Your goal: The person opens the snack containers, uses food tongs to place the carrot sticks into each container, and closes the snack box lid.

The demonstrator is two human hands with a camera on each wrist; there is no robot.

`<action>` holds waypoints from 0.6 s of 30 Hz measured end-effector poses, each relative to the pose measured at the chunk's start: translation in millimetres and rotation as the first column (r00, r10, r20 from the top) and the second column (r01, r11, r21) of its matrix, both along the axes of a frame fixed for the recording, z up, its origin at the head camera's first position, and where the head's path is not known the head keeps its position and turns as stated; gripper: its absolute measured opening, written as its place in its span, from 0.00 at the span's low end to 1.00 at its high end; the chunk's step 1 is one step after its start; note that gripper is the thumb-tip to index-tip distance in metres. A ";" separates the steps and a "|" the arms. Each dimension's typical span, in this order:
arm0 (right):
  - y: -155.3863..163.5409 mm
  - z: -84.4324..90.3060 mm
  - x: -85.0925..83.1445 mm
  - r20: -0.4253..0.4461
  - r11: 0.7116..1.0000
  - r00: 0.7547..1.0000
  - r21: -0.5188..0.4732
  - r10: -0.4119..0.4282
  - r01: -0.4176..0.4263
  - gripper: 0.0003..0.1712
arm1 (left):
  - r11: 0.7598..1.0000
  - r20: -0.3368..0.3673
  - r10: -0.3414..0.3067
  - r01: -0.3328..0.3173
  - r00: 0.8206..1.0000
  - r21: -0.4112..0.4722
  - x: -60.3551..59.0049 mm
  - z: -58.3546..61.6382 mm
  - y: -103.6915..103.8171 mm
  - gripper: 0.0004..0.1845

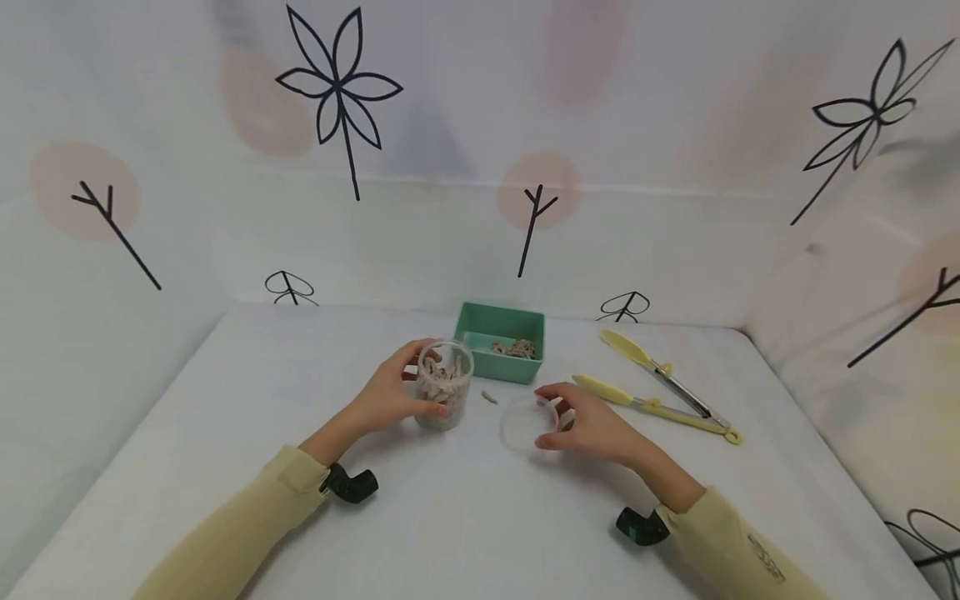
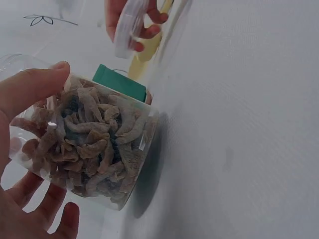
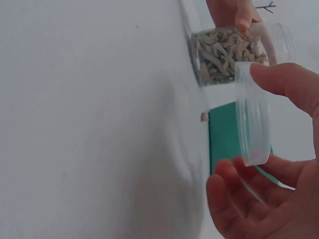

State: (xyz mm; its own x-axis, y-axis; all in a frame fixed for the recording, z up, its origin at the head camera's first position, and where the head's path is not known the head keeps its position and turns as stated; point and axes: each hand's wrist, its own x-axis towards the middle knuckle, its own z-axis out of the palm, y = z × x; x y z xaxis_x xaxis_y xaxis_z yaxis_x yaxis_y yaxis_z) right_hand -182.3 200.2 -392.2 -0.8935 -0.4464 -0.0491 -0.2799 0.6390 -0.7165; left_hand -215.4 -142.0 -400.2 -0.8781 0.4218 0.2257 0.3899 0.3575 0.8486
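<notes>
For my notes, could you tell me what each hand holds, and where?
Left hand grips the clear jar round its side; right hand holds the clear lid by its rim.

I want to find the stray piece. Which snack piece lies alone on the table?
The single brown piece on the white table, between the clear jar and the green tray. All others lie inside those containers.

Taking the green tray (image 1: 501,354) as the landmark: its near side is crowded by a clear jar (image 1: 444,396) gripped by the left hand (image 1: 390,393) at its near left, by a loose piece (image 1: 490,397) lying just in front, and by a clear lid (image 1: 527,422) held by the right hand (image 1: 592,425) at its near right. The right flank is blocked by yellow tongs (image 1: 660,387). Bare table (image 1: 300,358) is left open to the tray's left, and a narrow strip behind it
</notes>
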 end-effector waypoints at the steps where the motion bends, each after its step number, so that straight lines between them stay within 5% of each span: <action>1: -0.7 1.1 1.3 -0.002 1.000 1.000 -0.019 -0.006 0.006 0.40 | 1.000 -0.009 -0.001 0.001 1.000 0.002 0.7 -0.3 0.0 0.50; 9: -5.7 7.6 8.5 -0.045 0.972 0.999 -0.234 -0.020 0.009 0.38 | 0.999 -0.102 -0.038 0.040 0.994 0.012 11.0 3.2 4.4 0.49; 18: -24.3 13.6 15.0 0.060 0.849 0.998 -0.528 -0.011 0.041 0.34 | 0.997 -0.190 -0.075 0.072 0.979 -0.022 22.5 2.9 16.1 0.50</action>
